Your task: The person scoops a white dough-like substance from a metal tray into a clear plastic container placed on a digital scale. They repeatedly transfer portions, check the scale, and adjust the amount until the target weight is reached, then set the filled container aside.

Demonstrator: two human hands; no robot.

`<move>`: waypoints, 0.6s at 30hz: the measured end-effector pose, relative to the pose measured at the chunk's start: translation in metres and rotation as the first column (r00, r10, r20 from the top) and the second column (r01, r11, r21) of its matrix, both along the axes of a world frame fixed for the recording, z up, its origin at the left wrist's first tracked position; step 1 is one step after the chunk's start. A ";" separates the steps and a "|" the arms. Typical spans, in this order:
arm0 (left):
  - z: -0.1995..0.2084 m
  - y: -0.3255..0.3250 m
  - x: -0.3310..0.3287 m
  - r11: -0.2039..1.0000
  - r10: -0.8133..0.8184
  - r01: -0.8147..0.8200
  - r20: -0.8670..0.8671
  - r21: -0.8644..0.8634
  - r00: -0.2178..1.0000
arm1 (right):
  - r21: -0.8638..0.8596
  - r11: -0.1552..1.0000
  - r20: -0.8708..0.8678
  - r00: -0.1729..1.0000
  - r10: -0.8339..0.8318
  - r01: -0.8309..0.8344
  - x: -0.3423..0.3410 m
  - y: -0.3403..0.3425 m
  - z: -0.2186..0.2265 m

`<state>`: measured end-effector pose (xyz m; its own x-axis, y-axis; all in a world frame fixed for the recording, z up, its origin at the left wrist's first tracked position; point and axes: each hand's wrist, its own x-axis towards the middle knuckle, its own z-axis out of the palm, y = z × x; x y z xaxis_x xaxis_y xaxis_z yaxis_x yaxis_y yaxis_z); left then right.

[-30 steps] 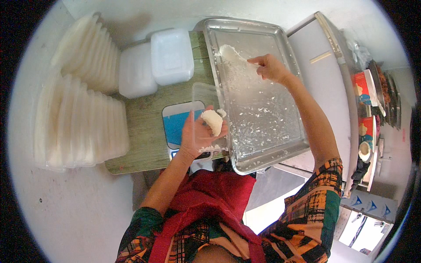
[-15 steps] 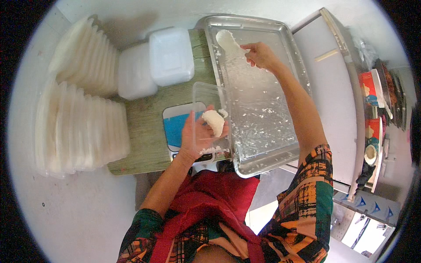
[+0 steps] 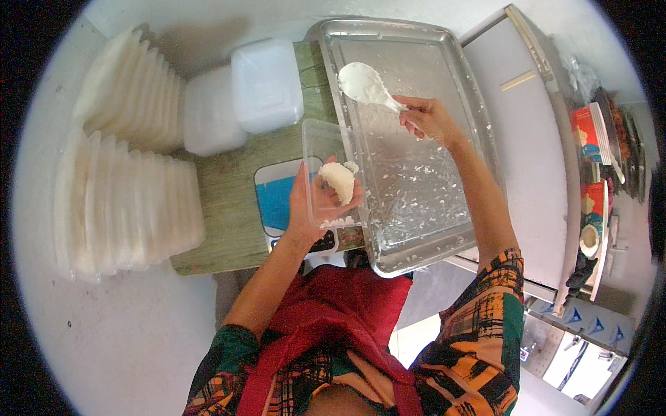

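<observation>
My left hand (image 3: 303, 208) supports a clear plastic container (image 3: 321, 136) from below, its fingers curled around the base and side. Inside it lies a lump of white rice (image 3: 338, 182), with loose bits by the near wall. In my right hand (image 3: 430, 120) is a white rice paddle (image 3: 363, 84), gripped by the handle, its blade above the far left part of a large metal tray (image 3: 409, 54). White grains are scattered over the tray's bottom, most thickly at the near end. A blue-topped kitchen scale (image 3: 272, 201) is partly hidden behind my left hand.
Tall nested rows of translucent containers (image 3: 139, 204) stand at the left. Closed translucent boxes (image 3: 267, 87) sit at the back of the green tabletop (image 3: 236, 243). A white cabinet (image 3: 517, 159) borders the tray's right, with red paper cups (image 3: 590, 132) beyond it.
The paddle and my right hand have moved nearer and a little right, and the blade now shows its broad face. My left hand and the container have barely shifted.
</observation>
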<state>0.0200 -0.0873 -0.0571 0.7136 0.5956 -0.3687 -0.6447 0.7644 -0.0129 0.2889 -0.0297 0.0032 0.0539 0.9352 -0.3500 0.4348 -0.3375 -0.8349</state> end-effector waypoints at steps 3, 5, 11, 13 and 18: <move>0.000 0.000 0.000 1.000 -0.004 0.004 -0.015 0.008 1.000 | 0.019 0.997 -0.137 0.988 -0.067 0.071 0.003 -0.014 -0.016; 0.000 0.001 0.000 1.000 -0.007 0.007 -0.020 0.007 1.000 | 0.021 0.996 -0.163 0.983 -0.088 0.092 0.001 -0.019 -0.017; -0.005 0.003 0.002 1.000 -0.011 0.012 -0.048 0.018 0.999 | 0.032 0.994 -0.205 0.974 -0.095 0.104 0.002 -0.031 -0.024; -0.003 0.004 0.003 1.000 0.022 -0.021 -0.038 0.022 0.999 | 0.045 0.994 -0.206 0.974 -0.090 0.102 0.002 -0.035 -0.025; -0.001 0.013 0.000 0.996 0.052 -0.049 -0.036 0.076 0.998 | 0.093 0.990 -0.302 0.951 -0.073 0.105 -0.007 -0.049 -0.011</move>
